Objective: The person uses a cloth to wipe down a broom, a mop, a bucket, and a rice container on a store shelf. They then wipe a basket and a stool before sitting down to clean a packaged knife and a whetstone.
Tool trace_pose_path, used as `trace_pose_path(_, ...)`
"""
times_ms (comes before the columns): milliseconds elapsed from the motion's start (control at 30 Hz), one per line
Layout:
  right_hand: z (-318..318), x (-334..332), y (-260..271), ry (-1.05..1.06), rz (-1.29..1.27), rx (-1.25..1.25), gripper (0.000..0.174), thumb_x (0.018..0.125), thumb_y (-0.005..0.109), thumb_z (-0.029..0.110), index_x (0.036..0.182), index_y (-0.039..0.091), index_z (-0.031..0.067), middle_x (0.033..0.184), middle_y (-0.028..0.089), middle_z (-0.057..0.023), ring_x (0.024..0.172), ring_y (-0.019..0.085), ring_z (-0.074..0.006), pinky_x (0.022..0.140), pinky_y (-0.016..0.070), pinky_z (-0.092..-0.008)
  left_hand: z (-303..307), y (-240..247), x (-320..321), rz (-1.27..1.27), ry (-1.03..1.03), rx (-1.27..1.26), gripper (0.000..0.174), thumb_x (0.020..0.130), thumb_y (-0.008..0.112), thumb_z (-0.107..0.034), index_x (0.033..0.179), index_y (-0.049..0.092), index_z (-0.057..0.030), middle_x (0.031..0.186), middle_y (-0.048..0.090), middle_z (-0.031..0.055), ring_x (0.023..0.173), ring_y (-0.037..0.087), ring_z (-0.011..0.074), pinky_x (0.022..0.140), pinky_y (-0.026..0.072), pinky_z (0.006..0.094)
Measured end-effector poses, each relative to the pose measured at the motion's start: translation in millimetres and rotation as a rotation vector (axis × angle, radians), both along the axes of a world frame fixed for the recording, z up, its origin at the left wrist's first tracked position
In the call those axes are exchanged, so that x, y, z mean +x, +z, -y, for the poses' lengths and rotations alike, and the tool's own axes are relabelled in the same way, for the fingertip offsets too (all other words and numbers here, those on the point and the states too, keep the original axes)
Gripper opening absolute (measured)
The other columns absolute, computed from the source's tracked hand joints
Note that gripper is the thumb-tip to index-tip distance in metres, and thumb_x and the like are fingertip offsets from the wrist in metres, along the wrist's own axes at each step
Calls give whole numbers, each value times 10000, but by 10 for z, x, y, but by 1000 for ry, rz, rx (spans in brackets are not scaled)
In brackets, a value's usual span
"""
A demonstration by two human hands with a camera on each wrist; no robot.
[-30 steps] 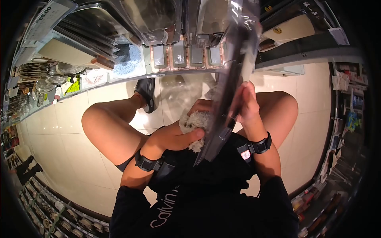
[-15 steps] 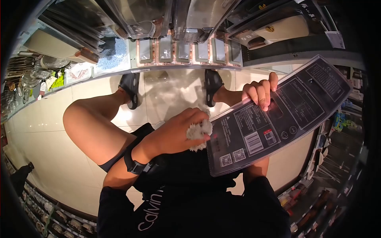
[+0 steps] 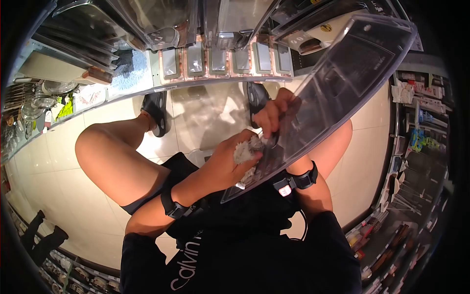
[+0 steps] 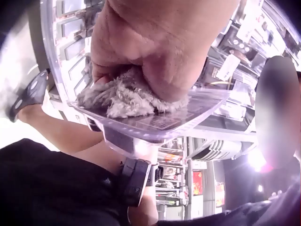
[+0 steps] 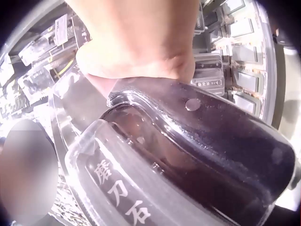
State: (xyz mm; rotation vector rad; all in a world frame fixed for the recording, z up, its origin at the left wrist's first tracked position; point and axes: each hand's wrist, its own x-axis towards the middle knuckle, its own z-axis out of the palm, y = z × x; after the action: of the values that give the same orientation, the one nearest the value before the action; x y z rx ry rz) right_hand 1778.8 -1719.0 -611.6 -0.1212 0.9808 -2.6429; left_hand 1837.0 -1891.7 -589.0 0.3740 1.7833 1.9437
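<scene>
A glossy grey display shelf (image 3: 205,82) spans the top of the head view, above the pale tiled floor (image 3: 58,171). In front of it, a long, flat, clear plastic pack with a dark backing (image 3: 333,93) is held tilted off the floor, running from lower centre to upper right. On the shelf, at upper centre, sits a row of small flat packs with grey rectangular faces (image 3: 218,61); left of them is a fluffy light-blue cloth (image 3: 132,73).

The left hand (image 3: 225,159), near the centre, grasps a bunched, shaggy grey-white cloth (image 3: 245,153) and holds it against the lower end of the long pack; the left wrist view shows the cloth touching the plastic. The right hand (image 3: 276,110) grips the pack's upper-left edge with bent fingers close to the cloth. In the right wrist view its fingertips are hidden behind the plastic.

The step in hand looks like wiping the long pack. The next move would call for a firm edge grip against the cloth's push, light pressure on the thin plastic, and room for its far end beside the shelf goods.
</scene>
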Motion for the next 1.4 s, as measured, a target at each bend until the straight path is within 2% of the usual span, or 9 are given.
trace_pose_path(200,-149,-14,80,-152,-103,-32,542,799,442,637,748,403,98,510,417,-59,391,407,-190,413,305,-282,182,-113,-76,374,-181,16,302,919,505,-292,1043,494,-17,885,602,87,793,565,157,721,436,299)
trace_pose_path(267,-100,12,204,-456,66,122,517,836,402,620,730,403,114,520,411,-33,431,419,-167,412,290,-295,324,-59,-92,564,-210,-84,324,929,481,-321,1044,502,-19,906,603,81,823,580,158,744,437,286)
trace_pose_path(333,-156,12,204,-399,30,74,545,856,350,618,778,424,84,576,500,-56,489,463,-201,497,367,-334,415,-23,-96,700,69,523,378,939,440,-363,1090,488,-21,961,567,58,939,549,127,830,410,252)
trace_pose_path(467,152,-36,562,-831,432,243,475,885,434,545,956,552,91,824,607,-42,715,584,-174,637,490,-295,460,-74,-232,412,14,695,403,927,473,-349,1150,448,-15,1007,530,49,1035,492,111,910,367,250)
trace_pose_path(567,-150,93,151,-391,117,145,331,928,485,365,1044,549,61,975,590,-24,894,554,-117,788,461,-262,455,-36,-223,-10,142,265,373,884,575,-228,1166,438,-27,969,523,18,933,469,66,814,377,224)
trace_pose_path(833,-48,61,269,-121,93,318,322,847,586,66,1153,504,8,1036,594,-43,921,565,-120,794,478,-275,373,-162,-150,369,401,263,223,886,577,-112,1076,484,-42,846,527,-29,744,459,22,666,384,172)
trace_pose_path(1067,67,138,497,-81,253,104,480,782,585,12,1234,424,11,1102,561,-113,986,578,-200,857,494,-356,358,-78,-149,473,349,485,156,910,534,-113,1045,477,-58,851,532,-27,773,475,28,669,391,178)
trace_pose_path(1233,109,154,544,-124,195,139,450,771,578,-9,1203,452,-17,1077,575,-114,981,578,-199,848,484,-346,318,5,-227,-316,617,-118,136,918,485,-100,1030,471,-25,909,554,21,792,486,58,716,389,200)
trace_pose_path(1400,156,292,383,-219,53,296,475,777,593,4,1222,429,-31,1100,558,-100,1015,539,-177,887,424,-338,359,-132,-310,-259,771,-111,110,924,460,-92,1000,487,-17,916,559,40,842,494,95,765,383,215)
